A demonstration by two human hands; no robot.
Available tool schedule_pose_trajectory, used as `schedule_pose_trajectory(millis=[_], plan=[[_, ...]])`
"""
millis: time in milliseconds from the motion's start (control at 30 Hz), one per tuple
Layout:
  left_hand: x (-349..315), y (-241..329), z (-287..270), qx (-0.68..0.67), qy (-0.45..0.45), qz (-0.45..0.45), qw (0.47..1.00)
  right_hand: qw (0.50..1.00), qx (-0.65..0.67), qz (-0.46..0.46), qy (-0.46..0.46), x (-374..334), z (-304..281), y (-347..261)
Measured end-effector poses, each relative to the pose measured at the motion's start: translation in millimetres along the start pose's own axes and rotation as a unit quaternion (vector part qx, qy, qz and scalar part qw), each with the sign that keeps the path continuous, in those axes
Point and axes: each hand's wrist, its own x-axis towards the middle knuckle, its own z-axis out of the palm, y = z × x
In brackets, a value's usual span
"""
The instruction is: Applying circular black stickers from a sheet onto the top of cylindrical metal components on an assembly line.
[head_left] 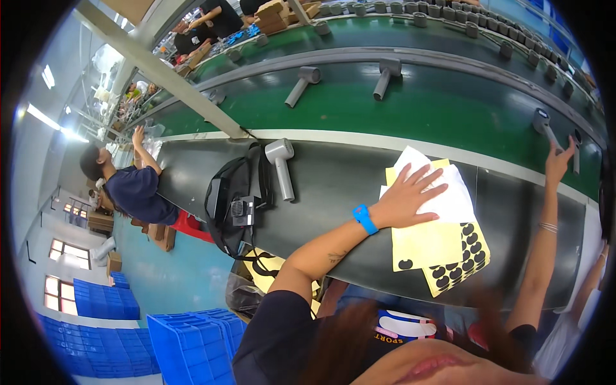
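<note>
My left hand [414, 197] lies flat, fingers spread, on a loose stack of white paper [455, 199] and yellow sticker sheets [420, 245]. Black rounded stickers [460, 260] show on the lowest sheet. At the far right, my right hand [559, 163] reaches over the green belt with thumb and forefinger apart. Its fingertips are by the handle end of a grey hair dryer [542, 120], and a second grey hair dryer [577, 154] lies just beside them. Whether they touch either one is unclear. Another grey hair dryer [280, 157] rests on the dark bench, left of the sheets.
A black backpack [224, 199] with a small boxy device [243, 210] lies at the bench's left. More dryers [385, 78] lie on the green conveyor belt [340, 109]. A slanted post [163, 70] crosses the upper left. A co-worker [138, 186] and blue crates [186, 346] are at left.
</note>
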Motion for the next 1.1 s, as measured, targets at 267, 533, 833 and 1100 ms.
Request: schedule_pose_trajectory(millis=[267, 533, 833, 1100], plan=[[1, 1, -8, -0.088, 0.036, -0.006, 0.995, 0.901, 0.330, -0.202, -0.197, -110, -120, -159], [-4, 56, -95, -0.317, 0.049, 0.066, 0.945, 0.830, 0.267, -0.358, -0.333, -255, -141, -216], [-38, 93, -71, -0.375, 0.154, 0.017, 0.914, 0.910, 0.262, -0.284, -0.153, -286, -180, -237], [-46, 104, -70, -0.327, 0.204, 0.015, 0.923, 0.910, 0.311, -0.180, -0.209, -298, -201, -223]])
